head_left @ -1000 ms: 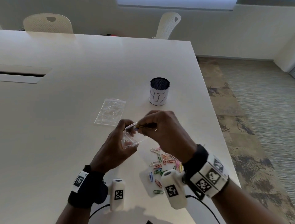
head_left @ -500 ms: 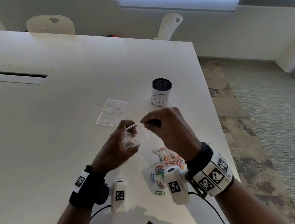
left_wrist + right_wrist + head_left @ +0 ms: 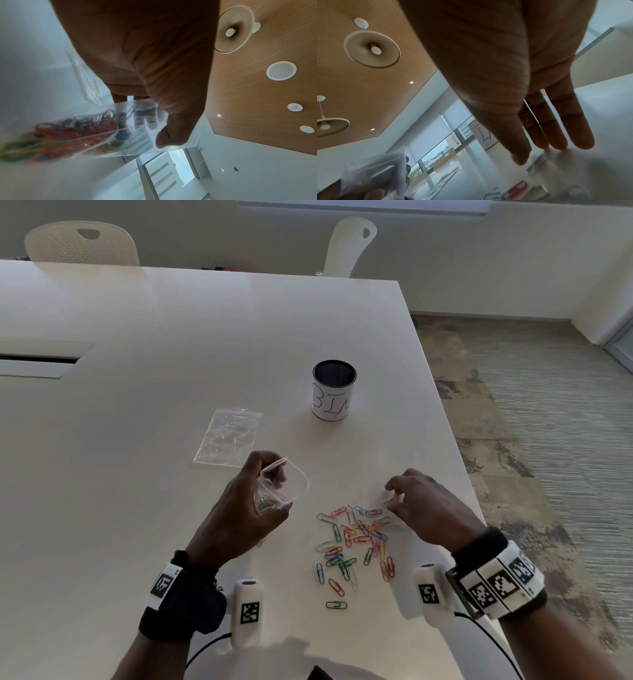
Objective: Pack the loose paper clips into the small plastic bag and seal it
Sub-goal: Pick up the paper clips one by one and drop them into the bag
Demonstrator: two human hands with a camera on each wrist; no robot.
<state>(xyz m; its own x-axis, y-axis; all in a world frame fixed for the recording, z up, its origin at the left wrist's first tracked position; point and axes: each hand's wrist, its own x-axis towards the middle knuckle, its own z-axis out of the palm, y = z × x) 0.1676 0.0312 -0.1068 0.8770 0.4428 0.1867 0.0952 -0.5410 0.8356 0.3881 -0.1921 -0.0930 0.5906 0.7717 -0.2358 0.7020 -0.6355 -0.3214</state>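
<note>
Hands filling a bag with clips

The left hand [image 3: 239,522] is gripping the bag [image 3: 284,486], mouth open toward the right; the clips [image 3: 356,542] are lying on the table [image 3: 171,371] between both hands; the right hand [image 3: 424,508], fingers loosely spread and empty, is hovering at their far edge, nearer.

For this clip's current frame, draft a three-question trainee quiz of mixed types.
1. True or false: the small plastic bag in the left hand is open at the mouth.
2. Which stands farther up the table? A) the cup marked BIN B) the loose paper clips
3. The right hand reaches down at the ____ edge of the clip pile.

Key: 1 true; 2 A; 3 far
</note>
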